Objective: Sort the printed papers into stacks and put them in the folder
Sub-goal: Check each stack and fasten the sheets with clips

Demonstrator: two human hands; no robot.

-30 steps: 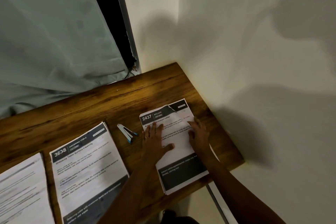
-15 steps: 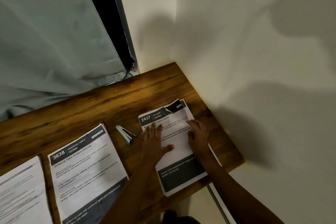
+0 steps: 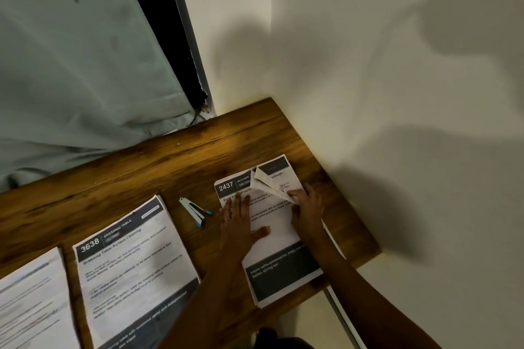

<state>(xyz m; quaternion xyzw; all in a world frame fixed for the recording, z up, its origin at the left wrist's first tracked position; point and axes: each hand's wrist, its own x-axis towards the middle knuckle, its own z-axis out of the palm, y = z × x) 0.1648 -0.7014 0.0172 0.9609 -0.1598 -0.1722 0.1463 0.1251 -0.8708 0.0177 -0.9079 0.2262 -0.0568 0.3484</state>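
Note:
A stack of printed papers (image 3: pixel 280 272) headed "2437 KITCHEN" lies at the right end of the wooden table (image 3: pixel 158 161). My left hand (image 3: pixel 241 224) rests flat on its left half, fingers spread. My right hand (image 3: pixel 307 207) pinches the top right corner of the top sheet and folds it back toward the middle, baring a sheet below that reads "bedroom". A second stack (image 3: pixel 133 266), headed "3638 DRESSING TABLE", lies to the left. A third stack (image 3: pixel 31 303) shows at the far left edge.
A small white and blue stapler (image 3: pixel 195 211) lies on the table between the two nearer stacks. Walls close the table in behind and on the right. A grey curtain (image 3: pixel 71 65) hangs behind the table's left part. The near table edge is close to the papers.
My right hand has peeled the top right corner of the top sheet further back, so more of the sheet below shows. My left hand has stayed put.

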